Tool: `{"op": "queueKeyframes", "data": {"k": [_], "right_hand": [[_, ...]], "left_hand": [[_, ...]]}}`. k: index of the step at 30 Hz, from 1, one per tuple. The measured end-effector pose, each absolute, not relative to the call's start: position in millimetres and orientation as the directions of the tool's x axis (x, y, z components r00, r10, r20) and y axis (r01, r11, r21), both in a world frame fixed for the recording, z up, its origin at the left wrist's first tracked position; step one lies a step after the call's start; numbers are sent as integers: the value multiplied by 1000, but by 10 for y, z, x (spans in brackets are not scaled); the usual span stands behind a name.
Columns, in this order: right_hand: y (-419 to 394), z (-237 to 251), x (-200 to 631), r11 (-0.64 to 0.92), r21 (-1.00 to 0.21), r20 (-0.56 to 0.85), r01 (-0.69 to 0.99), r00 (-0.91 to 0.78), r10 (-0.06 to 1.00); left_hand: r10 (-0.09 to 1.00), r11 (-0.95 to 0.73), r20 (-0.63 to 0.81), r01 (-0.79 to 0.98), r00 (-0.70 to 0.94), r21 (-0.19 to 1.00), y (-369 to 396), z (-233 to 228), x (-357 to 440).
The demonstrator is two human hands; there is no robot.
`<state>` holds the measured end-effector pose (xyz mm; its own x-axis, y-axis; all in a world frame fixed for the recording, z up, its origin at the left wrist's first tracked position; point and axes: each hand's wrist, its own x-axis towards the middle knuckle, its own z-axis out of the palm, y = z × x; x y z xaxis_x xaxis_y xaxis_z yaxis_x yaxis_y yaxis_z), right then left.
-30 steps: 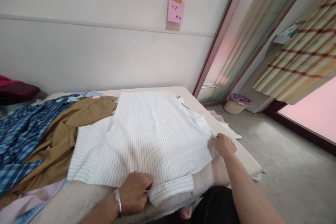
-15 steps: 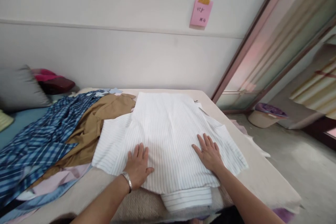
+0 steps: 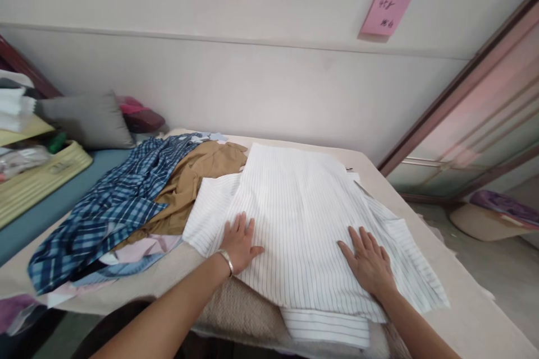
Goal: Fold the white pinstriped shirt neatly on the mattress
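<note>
1. Head view: the left hand [image 3: 239, 245] and right hand [image 3: 370, 263] rest palm-down on the shirt [image 3: 298, 207], fingers a bit spread.
2. The shirt is white with thin dark stripes, spread on a pale cover [image 3: 467, 308].

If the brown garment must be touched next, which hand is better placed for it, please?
Probably the left hand: it rests open on the striped shirt, on the side nearer the brown garment. The right hand rests open farther across the shirt.
</note>
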<state>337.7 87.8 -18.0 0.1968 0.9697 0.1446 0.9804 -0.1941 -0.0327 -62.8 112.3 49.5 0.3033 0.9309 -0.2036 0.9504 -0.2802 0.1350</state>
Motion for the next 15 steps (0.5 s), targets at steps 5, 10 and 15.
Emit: {"op": "queueKeyframes", "data": {"k": [5, 10, 15], "right_hand": [[879, -192, 3387, -184, -51, 142, 982, 190, 972], [882, -184, 3381, -221, -66, 123, 973, 227, 966], [1266, 243, 2754, -248, -108, 15, 963, 251, 968]], "left_hand": [[958, -107, -261, 991, 123, 74, 1117, 590, -598], [901, -167, -389, 981, 193, 100, 896, 732, -452], [870, -203, -442, 976, 217, 78, 819, 719, -380]]}}
